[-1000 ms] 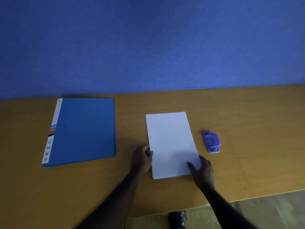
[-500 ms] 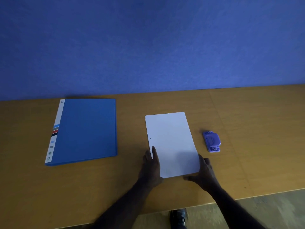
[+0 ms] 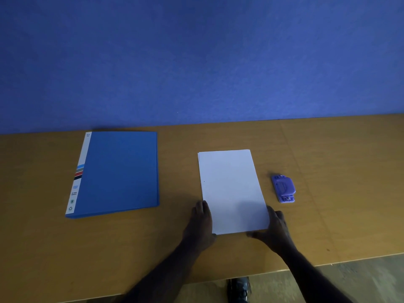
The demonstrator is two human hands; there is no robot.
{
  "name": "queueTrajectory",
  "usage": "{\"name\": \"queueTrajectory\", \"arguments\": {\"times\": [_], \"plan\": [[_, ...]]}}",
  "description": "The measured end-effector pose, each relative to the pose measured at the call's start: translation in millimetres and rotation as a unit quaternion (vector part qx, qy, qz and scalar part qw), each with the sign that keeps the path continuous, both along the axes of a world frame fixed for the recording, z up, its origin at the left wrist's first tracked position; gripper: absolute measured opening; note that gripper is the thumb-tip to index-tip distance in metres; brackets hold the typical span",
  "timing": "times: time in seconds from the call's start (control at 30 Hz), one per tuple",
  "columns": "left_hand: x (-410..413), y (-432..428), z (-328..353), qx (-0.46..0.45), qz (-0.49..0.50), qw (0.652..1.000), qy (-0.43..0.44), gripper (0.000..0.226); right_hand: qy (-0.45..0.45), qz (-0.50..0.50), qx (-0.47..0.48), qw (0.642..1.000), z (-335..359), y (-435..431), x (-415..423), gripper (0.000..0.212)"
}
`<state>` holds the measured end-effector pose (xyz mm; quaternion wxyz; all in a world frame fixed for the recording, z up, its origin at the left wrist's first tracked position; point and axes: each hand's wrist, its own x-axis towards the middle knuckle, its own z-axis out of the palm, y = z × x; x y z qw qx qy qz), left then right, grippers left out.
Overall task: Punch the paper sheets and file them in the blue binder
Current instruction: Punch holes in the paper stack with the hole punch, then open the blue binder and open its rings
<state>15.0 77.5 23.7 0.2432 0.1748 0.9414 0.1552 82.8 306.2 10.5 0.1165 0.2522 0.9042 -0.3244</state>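
A stack of white paper sheets (image 3: pixel 230 189) lies flat in the middle of the wooden table (image 3: pixel 338 193). My left hand (image 3: pixel 200 224) rests flat against the stack's lower left edge, fingers straight. My right hand (image 3: pixel 274 230) cups the lower right corner, thumb along the bottom edge. A closed blue binder (image 3: pixel 119 171) with a white spine label lies to the left. A small purple hole punch (image 3: pixel 283 188) sits just right of the sheets.
A blue wall (image 3: pixel 196 62) runs along the table's far edge. The table's near edge crosses the bottom, with grey floor and a dark shoe (image 3: pixel 238 289) below it.
Both hands shifted from gripping the stack's sides to pressing flat against its lower edges. The sheets look squared and sit slightly straighter.
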Motion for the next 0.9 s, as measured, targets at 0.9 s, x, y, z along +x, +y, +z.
{"name": "queueTrajectory", "arguments": {"times": [0.9], "plan": [[-79,-232,-14,-0.159,0.055,0.967,0.193,0.074,0.074,0.263,-0.030,0.962,-1,-184,-108,0.058]]}}
